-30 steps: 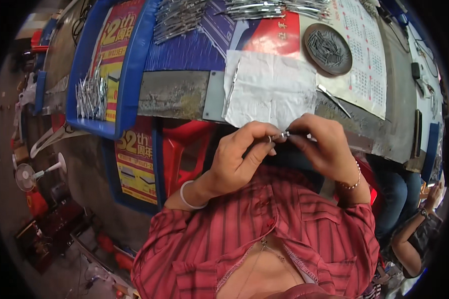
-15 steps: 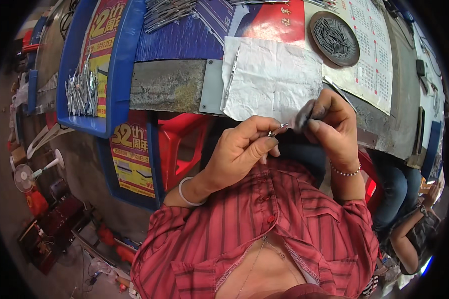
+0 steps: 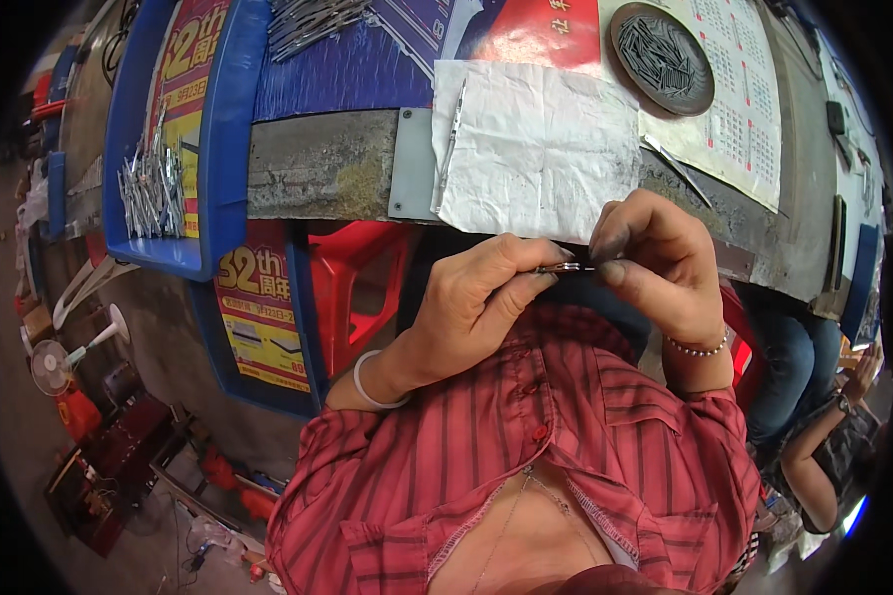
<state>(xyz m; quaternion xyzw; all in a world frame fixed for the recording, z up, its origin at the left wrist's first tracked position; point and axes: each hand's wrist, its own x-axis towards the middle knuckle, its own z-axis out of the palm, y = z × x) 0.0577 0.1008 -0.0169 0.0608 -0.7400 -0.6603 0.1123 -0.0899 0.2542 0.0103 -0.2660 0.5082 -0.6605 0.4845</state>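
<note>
In front of my chest, just off the table edge, my left hand (image 3: pixel 471 297) pinches a slim shiny metal piece (image 3: pixel 563 268) between thumb and forefinger. Its end points toward my right hand (image 3: pixel 670 273), whose blackened thumb and fingertips close on a thin dark sliver (image 3: pixel 590 268) at that end. Whether the two parts touch is too small to tell. Beyond the hands lies a creased white sheet (image 3: pixel 541 149), with a long thin metal piece (image 3: pixel 452 139) along its left side. A round brown dish (image 3: pixel 702 97) holds many small dark grey slivers (image 3: pixel 655 55).
A pointed metal tool (image 3: pixel 680 172) lies right of the sheet. The blue tray (image 3: pixel 226 188) at left holds slim metal pieces (image 3: pixel 154 193); more are piled (image 3: pixel 313 22) at the back. Below stand a red stool (image 3: pixel 352 288) and another blue tray (image 3: pixel 313 372). Someone sits at right (image 3: pixel 814 466).
My right hand has turned and its fingertips have come close to the metal piece's end. That piece now lies level in my left hand. The view has shifted slightly.
</note>
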